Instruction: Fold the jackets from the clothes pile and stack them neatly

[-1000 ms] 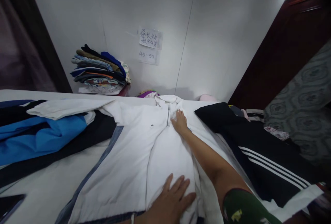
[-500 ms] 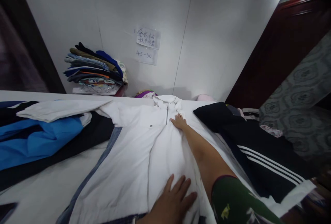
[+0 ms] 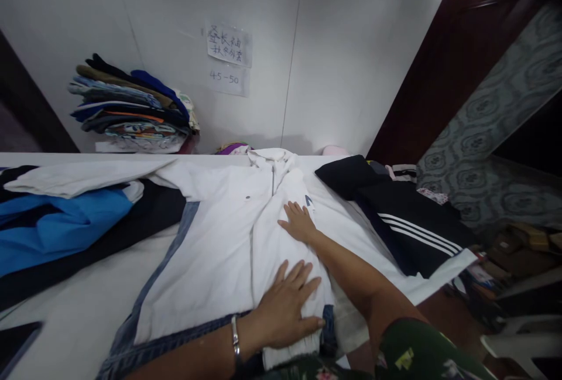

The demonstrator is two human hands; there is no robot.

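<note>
A white long-sleeved jacket (image 3: 211, 233) with a collar and a short zip lies spread on the table, one sleeve (image 3: 96, 176) stretched to the left. Its right side is turned inward over the front. My left hand (image 3: 287, 304), a silver bracelet at the wrist, rests flat on the lower right part, fingers spread. Higher up, my right hand (image 3: 298, 222) presses flat on the same side, also with fingers apart. A blue denim garment (image 3: 164, 263) shows from beneath the jacket along its left and bottom edges.
Blue and black clothes (image 3: 79, 222) lie at the left, partly under the sleeve. A black garment with white stripes (image 3: 408, 222) lies at the right. Folded clothes (image 3: 136, 110) are stacked by the wall, near paper notes (image 3: 229, 46). A white chair (image 3: 522, 333) stands lower right.
My right hand has slid from near the collar down the jacket's right side, which now lies folded inward more. A dark blue mark shows beside it. The view has shifted right.
</note>
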